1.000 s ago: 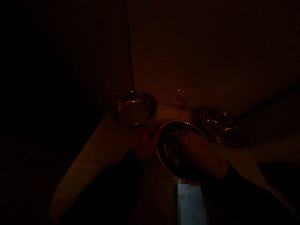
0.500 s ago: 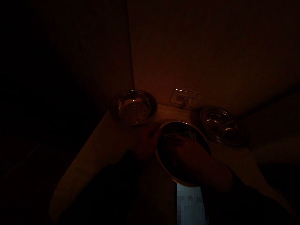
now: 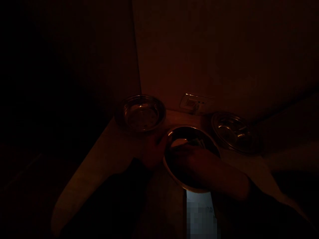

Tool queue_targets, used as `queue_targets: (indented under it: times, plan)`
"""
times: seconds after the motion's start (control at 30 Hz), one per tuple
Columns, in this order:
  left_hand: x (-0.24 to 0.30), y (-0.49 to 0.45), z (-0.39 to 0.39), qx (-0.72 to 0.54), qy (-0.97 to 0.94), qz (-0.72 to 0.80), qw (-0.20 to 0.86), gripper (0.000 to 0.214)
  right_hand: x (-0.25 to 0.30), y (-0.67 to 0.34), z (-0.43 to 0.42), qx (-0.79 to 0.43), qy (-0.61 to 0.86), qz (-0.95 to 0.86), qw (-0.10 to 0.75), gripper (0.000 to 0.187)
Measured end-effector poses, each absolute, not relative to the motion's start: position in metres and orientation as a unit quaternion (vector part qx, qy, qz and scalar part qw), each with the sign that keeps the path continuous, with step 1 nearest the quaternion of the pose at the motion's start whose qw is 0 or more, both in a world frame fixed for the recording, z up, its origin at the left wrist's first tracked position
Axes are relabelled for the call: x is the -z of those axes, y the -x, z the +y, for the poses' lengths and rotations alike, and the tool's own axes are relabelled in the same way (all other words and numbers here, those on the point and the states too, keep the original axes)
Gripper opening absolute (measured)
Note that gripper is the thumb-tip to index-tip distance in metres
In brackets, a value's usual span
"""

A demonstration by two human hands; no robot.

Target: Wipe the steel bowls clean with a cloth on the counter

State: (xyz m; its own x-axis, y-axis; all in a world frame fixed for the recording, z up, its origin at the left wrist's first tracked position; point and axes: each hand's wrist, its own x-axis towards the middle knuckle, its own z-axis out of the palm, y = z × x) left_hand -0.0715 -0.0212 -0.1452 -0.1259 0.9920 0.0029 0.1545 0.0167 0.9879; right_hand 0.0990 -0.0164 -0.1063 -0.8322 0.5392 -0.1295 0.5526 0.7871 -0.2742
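Observation:
A round metal bowl (image 3: 190, 126) stands on a small table in dim light. At its left rim is my left hand (image 3: 153, 151), closed at the edge with the thumb towards the rim. My right hand (image 3: 189, 161) reaches down inside the bowl from the right, palm down. Its fingers are bent and mostly lost in shadow. Just beyond its knuckles shows a thin piece with pale edges (image 3: 199, 142), perhaps a cloth; the dark hides what it is. A bright patch of the inner wall shines past the fingers.
A shiny metal dish (image 3: 142, 124) sits at the back left, and a metal plate with compartments (image 3: 234, 132) at the back right. A lit phone screen (image 3: 199, 205) lies in front of the bowl. Behind is a wall socket (image 3: 194, 103). The wooden table (image 3: 99, 156) ends at the left.
Inside the bowl my right hand and the pale-edged piece have shifted slightly, baring a bright patch of the wall. My left hand stays at the rim. The view has moved a little.

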Motion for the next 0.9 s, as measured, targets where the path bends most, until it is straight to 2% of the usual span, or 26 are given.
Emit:
queue_targets:
  times: [0.2, 0.57, 0.77, 0.9]
  plan:
    - [0.149, 0.074, -0.018, -0.486, -0.469, 0.592, 0.439, 0.035, 0.116, -0.089, -0.015, 0.118, -0.302, 0.946, 0.015, 0.031]
    - [0.145, 0.073, -0.022, -0.453, -0.477, 0.583, 0.477, 0.041, 0.122, -0.097, 0.003, 0.054, -0.409, 0.911, 0.012, 0.031]
    - [0.146, 0.069, -0.022, -0.472, -0.503, 0.567, 0.450, 0.038, 0.115, -0.095, -0.001, 0.066, -0.370, 0.926, 0.024, 0.030]
    - [0.148, 0.068, -0.021, -0.485, -0.486, 0.583, 0.435, 0.038, 0.105, -0.101, -0.006, 0.132, -0.294, 0.946, 0.026, 0.025]
